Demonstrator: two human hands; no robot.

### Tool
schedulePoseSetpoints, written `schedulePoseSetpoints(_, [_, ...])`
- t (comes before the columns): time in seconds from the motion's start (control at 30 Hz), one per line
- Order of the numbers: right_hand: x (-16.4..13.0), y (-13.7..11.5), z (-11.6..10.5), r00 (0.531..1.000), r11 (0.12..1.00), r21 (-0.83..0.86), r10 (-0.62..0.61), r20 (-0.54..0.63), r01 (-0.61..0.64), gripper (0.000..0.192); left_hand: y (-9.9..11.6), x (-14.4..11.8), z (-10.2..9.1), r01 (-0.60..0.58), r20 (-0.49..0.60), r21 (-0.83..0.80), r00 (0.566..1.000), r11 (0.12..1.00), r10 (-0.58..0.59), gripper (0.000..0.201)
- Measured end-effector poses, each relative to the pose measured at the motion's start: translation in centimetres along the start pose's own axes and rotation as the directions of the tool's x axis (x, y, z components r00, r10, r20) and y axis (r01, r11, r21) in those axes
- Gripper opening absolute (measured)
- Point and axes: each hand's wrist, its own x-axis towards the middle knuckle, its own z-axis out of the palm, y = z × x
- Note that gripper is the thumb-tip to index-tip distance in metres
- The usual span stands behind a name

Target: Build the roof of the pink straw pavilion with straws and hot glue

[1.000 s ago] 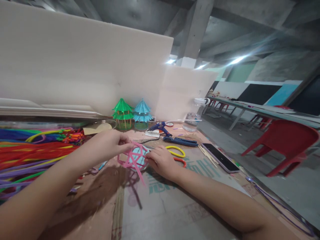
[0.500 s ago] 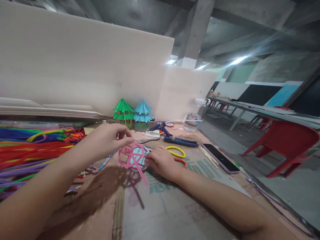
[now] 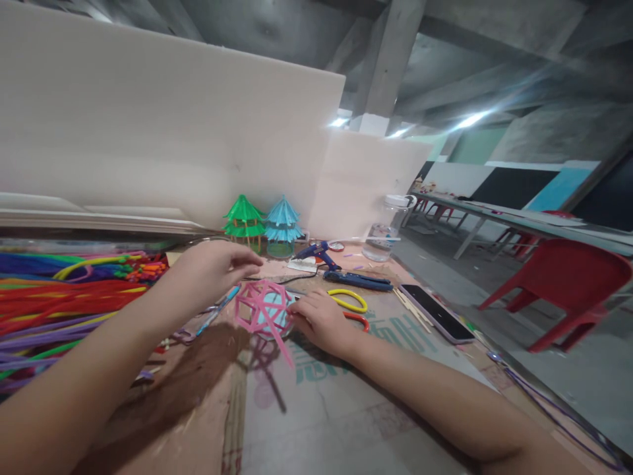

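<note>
Just ahead of the person, over the near end of the board [image 3: 346,422], the right hand [image 3: 319,323] pinched the right edge of the pink frame [image 3: 266,309], fingertips closed on its rim. One loose strip of the frame stuck out toward the person, just left of that grip, and a pale blue patch showed through the bars. The left hand [image 3: 225,267] was free of it: bent fingers hung above and to the left of the frame, thumb and fingertips parted with nothing between them.

Below the left wrist, left of the grip, lay a blue pen [image 3: 217,310], and farther left a heap of pipe cleaners [image 3: 64,300] in many colours. Beyond the grip stood the green hut [image 3: 243,221] and, just beside it on the right, the blue hut [image 3: 283,221]. The glue gun [image 3: 316,252] lay beyond the right hand, with the dark blue tool [image 3: 359,282] nearer and to its right. Right beside the hand were a yellow loop [image 3: 364,302] and a red loop [image 3: 363,321]. Farther right of the grip lay sticks [image 3: 413,309] and a phone [image 3: 438,313]; the bottle [image 3: 383,234] stood upright, beyond them.
</note>
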Motion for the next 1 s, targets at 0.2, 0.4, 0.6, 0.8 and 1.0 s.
schedulePoseSetpoints(0.2, [0.1, 0.0, -0.1, 1.000, 1.000, -0.003, -0.015, -0.015, 0.015, 0.023, -1.2, 0.2, 1.2, -0.206, 0.096, 0.188, 0.977, 0.960, 0.191, 0.027])
schedulePoseSetpoints(0.4, [0.0, -0.1, -0.1, 1.000, 1.000, 0.007, -0.018, -0.025, 0.019, 0.022, -0.1, -0.2, 1.5, -0.210, 0.059, 0.244, 0.978, 0.947, 0.202, 0.020])
schedulePoseSetpoints(0.6, [0.1, -0.1, -0.1, 0.999, 1.000, 0.005, -0.017, -0.032, 0.017, 0.020, 0.9, -0.4, 1.1, -0.149, 0.059, 0.307, 0.989, 0.940, 0.138, 0.020])
schedulePoseSetpoints(0.8, [0.1, -0.1, -0.2, 1.000, 1.000, 0.013, -0.016, -0.022, 0.016, 0.021, 1.3, -0.4, 0.6, -0.094, 0.006, 0.243, 0.995, 0.966, 0.095, 0.028])
schedulePoseSetpoints(1.0, [0.0, 0.1, 0.1, 1.000, 1.000, 0.021, -0.016, -0.022, 0.017, 0.019, 1.0, -0.5, 0.0, -0.055, -0.027, 0.148, 0.998, 0.987, 0.059, 0.039])
